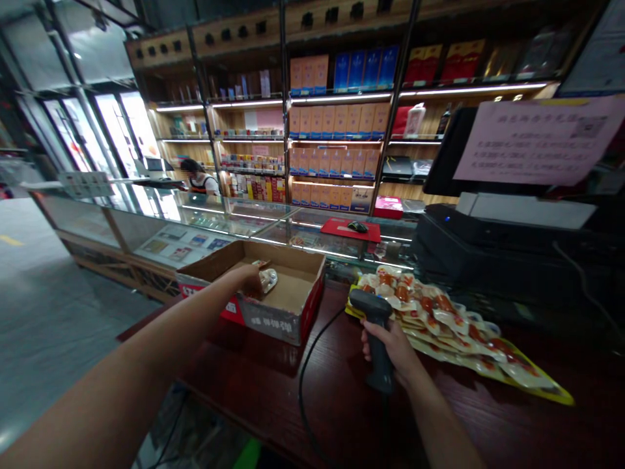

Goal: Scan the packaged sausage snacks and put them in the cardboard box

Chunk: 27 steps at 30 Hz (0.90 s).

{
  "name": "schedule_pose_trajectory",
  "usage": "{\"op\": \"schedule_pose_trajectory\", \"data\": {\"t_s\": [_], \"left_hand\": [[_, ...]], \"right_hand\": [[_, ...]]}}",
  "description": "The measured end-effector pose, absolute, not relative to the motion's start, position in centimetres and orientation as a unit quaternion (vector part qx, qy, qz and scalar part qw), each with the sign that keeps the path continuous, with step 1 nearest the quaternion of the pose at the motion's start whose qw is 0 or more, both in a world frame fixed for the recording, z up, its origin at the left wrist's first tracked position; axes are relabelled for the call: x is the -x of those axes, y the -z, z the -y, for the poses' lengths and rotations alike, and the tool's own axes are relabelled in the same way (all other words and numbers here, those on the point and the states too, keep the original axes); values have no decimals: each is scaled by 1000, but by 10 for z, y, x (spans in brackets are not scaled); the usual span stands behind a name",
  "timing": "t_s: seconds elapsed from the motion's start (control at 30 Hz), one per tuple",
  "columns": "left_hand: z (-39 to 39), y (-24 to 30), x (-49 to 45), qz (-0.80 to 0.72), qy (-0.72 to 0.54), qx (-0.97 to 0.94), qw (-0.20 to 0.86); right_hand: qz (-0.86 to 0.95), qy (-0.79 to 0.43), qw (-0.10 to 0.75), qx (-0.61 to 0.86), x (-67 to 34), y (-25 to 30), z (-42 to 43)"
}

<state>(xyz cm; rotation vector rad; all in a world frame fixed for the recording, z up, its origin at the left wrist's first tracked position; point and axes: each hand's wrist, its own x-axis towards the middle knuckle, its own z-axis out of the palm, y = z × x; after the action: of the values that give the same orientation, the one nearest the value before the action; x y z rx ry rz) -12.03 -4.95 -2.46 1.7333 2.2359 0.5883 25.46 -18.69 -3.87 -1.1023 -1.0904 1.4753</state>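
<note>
My right hand (390, 348) is wrapped round the handle of a dark barcode scanner (375, 319), held above the brown counter with its cable trailing to the left. My left hand (250, 280) reaches inside an open cardboard box (276, 322). Its fingers are closed on a small clear-wrapped food packet (268, 280), partly hidden by the hand. Just beyond the scanner lies a pile of vacuum-packed food packs (439, 312) with reddish-brown contents and yellow edges.
A glass display counter (234, 218) runs behind the box. On it lies a red mat (342, 229) with a computer mouse (358, 227). A black monitor (449, 153) bearing a pink sheet (532, 140) stands at right. Another person (198, 179) is behind the counter near stocked shelves.
</note>
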Motion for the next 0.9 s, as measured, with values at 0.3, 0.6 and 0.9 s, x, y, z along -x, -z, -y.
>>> {"op": "schedule_pose_trajectory", "data": {"t_s": [0.3, 0.6, 0.9], "left_hand": [[72, -35, 82, -691, -466, -539, 122], [159, 16, -101, -300, -634, -428, 570], [130, 93, -108, -325, -619, -424, 576]], "right_hand": [[434, -606, 498, 442, -260, 38, 186], [429, -598, 505, 452, -281, 17, 193], [502, -595, 478, 406, -296, 24, 201]]}}
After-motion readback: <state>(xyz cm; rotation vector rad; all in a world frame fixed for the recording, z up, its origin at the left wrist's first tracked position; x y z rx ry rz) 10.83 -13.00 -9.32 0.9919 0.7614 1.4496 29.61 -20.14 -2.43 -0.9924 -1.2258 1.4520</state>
